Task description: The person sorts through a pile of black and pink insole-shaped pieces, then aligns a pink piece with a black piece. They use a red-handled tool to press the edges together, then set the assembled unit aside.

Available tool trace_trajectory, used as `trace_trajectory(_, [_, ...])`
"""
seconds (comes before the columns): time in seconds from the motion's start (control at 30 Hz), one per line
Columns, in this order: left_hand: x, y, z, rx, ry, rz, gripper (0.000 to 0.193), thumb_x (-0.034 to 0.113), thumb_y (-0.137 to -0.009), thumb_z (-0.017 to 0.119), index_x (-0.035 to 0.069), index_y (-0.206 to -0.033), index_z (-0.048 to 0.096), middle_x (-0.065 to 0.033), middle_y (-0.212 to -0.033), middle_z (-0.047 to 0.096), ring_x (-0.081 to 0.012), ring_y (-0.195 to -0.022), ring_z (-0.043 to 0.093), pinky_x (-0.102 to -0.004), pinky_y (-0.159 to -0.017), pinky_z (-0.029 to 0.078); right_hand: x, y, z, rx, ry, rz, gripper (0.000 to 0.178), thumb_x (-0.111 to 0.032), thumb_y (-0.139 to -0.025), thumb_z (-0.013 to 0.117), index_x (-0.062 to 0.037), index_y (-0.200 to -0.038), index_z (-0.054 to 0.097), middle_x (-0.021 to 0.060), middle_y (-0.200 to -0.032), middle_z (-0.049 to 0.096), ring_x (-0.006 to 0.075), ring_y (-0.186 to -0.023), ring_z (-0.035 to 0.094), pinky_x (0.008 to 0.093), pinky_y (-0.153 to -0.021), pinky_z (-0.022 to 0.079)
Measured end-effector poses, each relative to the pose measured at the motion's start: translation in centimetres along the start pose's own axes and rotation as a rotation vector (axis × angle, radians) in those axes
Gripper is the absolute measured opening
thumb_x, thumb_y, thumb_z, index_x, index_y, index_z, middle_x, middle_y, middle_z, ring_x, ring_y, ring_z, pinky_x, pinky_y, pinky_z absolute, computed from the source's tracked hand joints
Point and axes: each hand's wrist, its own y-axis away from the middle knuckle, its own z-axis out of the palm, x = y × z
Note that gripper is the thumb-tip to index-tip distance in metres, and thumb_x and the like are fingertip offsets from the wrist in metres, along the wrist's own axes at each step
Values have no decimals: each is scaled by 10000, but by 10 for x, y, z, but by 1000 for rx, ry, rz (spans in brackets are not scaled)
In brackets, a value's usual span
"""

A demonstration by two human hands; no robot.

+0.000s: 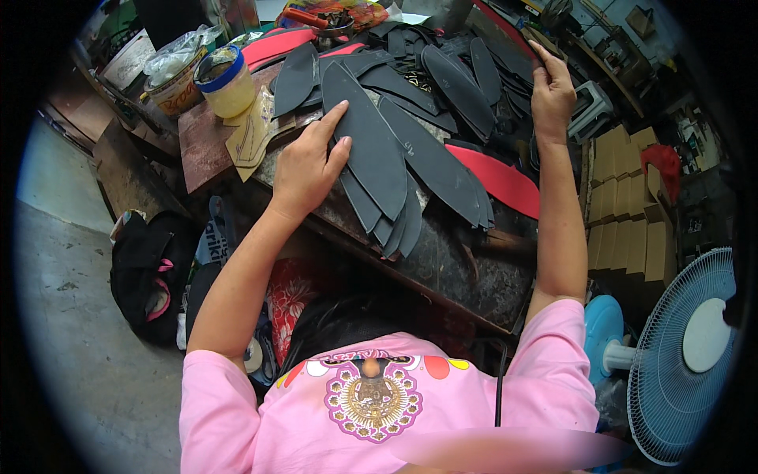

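Note:
A fanned stack of dark grey, sole-shaped pieces (367,150) lies on the worktable in front of me. My left hand (308,170) rests at its left edge, index finger and thumb stretched apart, the index fingertip touching the top piece. Up at the far right, my right hand (553,91) is bent round the end of a long dark piece with a red edge (505,28); its fingertips are partly hidden. Between the hands lie more dark sole-shaped pieces (458,91) and a red one (501,182).
A blue-rimmed jar (225,79) and a tan card pattern (253,138) stand at the table's left. An orange-handled tool (304,17) lies across a bowl behind. Stacked cardboard boxes (628,205) and a fan (683,355) stand right; a black bag (154,276) lies left.

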Motion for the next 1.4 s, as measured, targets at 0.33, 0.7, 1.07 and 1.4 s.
trace_trajectory(0.33, [-3,-1,3,64,19,48,510,302,-954,578,172,-1443,517,-167,-1056,661,-378,-908,664,-455,-784,534,2,50,12,-540,150,8,315,-7,-893,651,-119,-1175,734,99,-1049,696,260,-956,692,329,-859,534])
trace_trajectory(0.7, [-2,-1,2,62,0,48,514,304,-952,582,174,-1445,514,-162,-1076,667,-370,-905,670,-452,-782,539,18,-14,-2,74,156,-224,319,-12,-896,682,-167,-1165,758,86,-1042,709,246,-923,704,348,-816,573])
trace_trajectory(1.07, [5,0,-4,-107,11,-143,507,284,-983,570,157,-1470,504,-204,-1331,618,-363,-1142,647,-377,-951,509,55,8,-14,-674,926,221,310,-161,-890,639,-185,-1175,759,111,-1272,653,330,-1184,615,425,-980,514])
trace_trajectory(1.4, [-2,0,4,65,-11,34,510,315,-948,589,196,-1439,522,-148,-1025,657,-367,-854,675,-457,-739,540,107,-1,78,-774,504,290,292,-217,-896,637,-150,-1155,754,188,-1146,712,375,-1100,669,473,-979,510])
